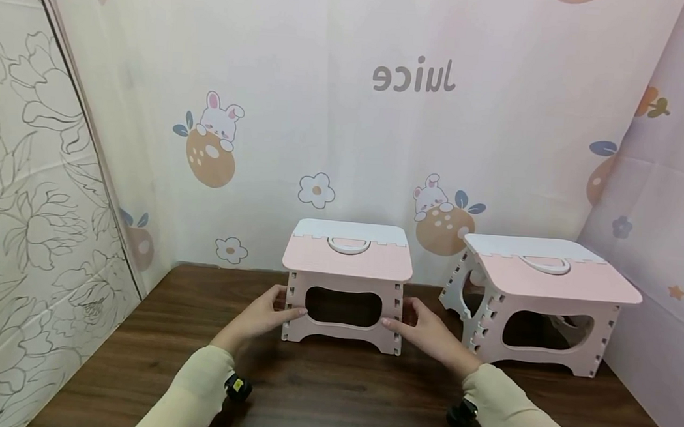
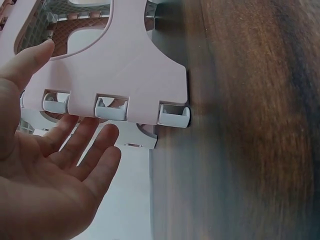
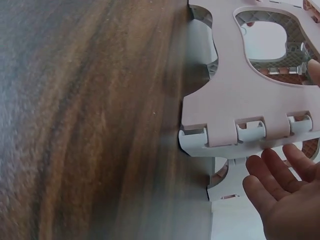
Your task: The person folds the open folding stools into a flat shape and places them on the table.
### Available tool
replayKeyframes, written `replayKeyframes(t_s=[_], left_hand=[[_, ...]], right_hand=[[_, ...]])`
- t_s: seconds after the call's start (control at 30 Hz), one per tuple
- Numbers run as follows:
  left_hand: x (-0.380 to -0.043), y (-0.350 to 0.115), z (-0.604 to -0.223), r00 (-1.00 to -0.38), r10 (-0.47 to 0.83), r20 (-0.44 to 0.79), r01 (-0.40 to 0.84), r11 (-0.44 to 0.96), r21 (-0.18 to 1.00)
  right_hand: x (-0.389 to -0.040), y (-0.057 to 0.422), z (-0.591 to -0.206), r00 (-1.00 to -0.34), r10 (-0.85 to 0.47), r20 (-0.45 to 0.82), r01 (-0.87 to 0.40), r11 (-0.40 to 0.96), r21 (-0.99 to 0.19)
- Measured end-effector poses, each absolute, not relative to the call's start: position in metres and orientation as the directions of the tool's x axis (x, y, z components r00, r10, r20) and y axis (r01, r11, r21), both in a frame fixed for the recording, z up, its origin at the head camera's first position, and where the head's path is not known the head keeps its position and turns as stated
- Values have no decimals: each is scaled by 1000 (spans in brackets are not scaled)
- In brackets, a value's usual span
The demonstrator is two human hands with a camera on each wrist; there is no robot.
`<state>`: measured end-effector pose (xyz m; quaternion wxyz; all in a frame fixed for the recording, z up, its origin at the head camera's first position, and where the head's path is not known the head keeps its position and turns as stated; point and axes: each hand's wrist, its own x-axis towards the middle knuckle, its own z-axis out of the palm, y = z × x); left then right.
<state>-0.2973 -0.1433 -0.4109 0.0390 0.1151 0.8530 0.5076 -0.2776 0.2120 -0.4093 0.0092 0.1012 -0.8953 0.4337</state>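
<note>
A small folding stool (image 1: 347, 266) with a pink and white top and a white carry handle (image 1: 348, 245) stands unfolded and upright on the wooden table. My left hand (image 1: 261, 314) holds its left side, thumb on the front leg panel beside the oval opening, fingers around the side edge. On the right side my right hand (image 1: 429, 331) grips it in the same way. In the left wrist view the fingers (image 2: 102, 142) reach to the hinged edge of the leg panel (image 2: 135, 75). The right wrist view shows the fingertips (image 3: 267, 162) under the opposite hinged edge.
A second unfolded stool (image 1: 567, 283), also pink and white, stands at the right, turned at an angle. Behind the dark wooden table (image 1: 331, 396) hangs a printed curtain (image 1: 325, 108), with more patterned cloth at both sides.
</note>
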Motion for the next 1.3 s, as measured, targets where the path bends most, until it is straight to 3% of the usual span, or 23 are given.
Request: replayKeyframes(t_s=[0.43, 1.3], left_hand=[[-294, -141, -414, -975, 206, 85, 177, 483, 858], [-296, -136, -415, -973, 194, 126, 214, 541, 813]], right_hand=[[-276, 206, -413, -965, -191, 182, -261, 577, -774], [-279, 202, -418, -962, -142, 234, -270, 632, -727]])
